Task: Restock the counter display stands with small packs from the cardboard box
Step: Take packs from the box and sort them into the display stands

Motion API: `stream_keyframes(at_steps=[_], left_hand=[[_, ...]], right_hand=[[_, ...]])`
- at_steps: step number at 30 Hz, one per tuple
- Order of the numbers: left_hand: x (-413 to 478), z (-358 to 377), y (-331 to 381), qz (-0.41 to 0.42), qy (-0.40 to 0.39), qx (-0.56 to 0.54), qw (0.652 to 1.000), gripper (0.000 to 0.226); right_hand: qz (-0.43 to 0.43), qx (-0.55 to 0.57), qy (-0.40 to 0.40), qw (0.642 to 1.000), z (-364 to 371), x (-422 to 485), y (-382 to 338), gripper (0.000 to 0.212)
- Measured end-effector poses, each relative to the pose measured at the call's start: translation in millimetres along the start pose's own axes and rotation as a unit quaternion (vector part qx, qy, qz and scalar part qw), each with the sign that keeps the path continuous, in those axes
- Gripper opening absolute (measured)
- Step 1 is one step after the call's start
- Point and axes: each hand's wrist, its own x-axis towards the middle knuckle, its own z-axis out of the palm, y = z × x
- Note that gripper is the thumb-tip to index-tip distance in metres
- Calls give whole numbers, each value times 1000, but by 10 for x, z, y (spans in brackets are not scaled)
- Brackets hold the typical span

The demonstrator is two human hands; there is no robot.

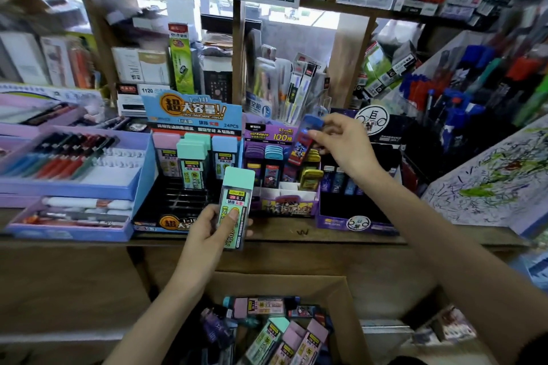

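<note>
While my right hand (344, 145) pinches a blue-capped pack (302, 148) over the purple stand (284, 207), I should drop it cap-up into an open slot. My left hand (207, 234) grips a mint pack (237, 187), marked "2B 0.7", which I judge belongs in the blue stand (192, 112) reading "24PCS". Spare packs (275, 332) lie in the box (347, 299) below.
</note>
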Motion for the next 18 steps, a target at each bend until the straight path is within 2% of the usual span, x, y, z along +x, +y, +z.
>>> stream_keyframes(at_steps=[3,7,10,15,18], left_hand=[[0,-38,-24,1,3,5,1000,10],[-3,-79,-47,1,-4,17,1000,13],[-6,-87,-38,0,-1,23,1000,14],[-36,-66,9,-5,-8,0,1000,11],[-53,-61,39,-7,-5,-11,1000,10]], right_hand=[[-25,-45,-17,999,111,12,93,11],[-63,-124,-27,990,201,-13,167,26],[-93,-170,-29,981,246,-14,176,27],[-98,-122,-21,987,251,-30,187,24],[-101,-135,-33,985,241,-46,225,25]])
